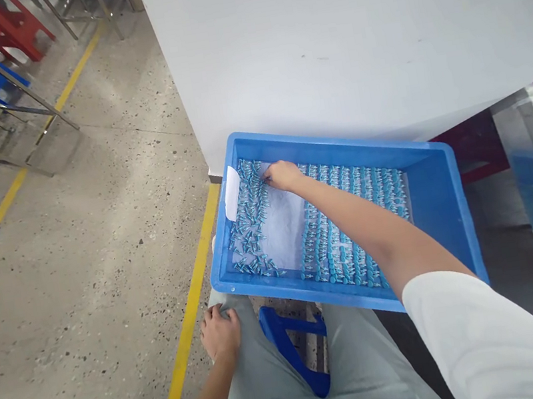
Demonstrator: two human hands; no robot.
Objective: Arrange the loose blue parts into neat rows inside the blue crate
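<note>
A blue plastic bin (pixel 436 199) rests in front of me, its near edge over my thighs. Inside, small blue-tipped pieces (pixel 251 212) lie loose in a heap at the left end. To the right, more of the same pieces (pixel 350 213) stand in neat rows. Bare pale sheet (pixel 283 224) shows between heap and rows. My right hand (pixel 281 175) reaches into the bin at the heap's right edge, fingers closed and pointing down; whatever is between the fingertips is hidden. My left hand (pixel 221 333) lies on my left knee, fingers spread and holding nothing.
A white panel (pixel 348 45) stands just behind the bin. White paper (pixel 232 193) hangs over the bin's left rim. A blue stool-like frame (pixel 295 350) shows between my legs. Left are yellow floor lines (pixel 199 284), a metal rack (pixel 28 102) and a red stool (pixel 16 26).
</note>
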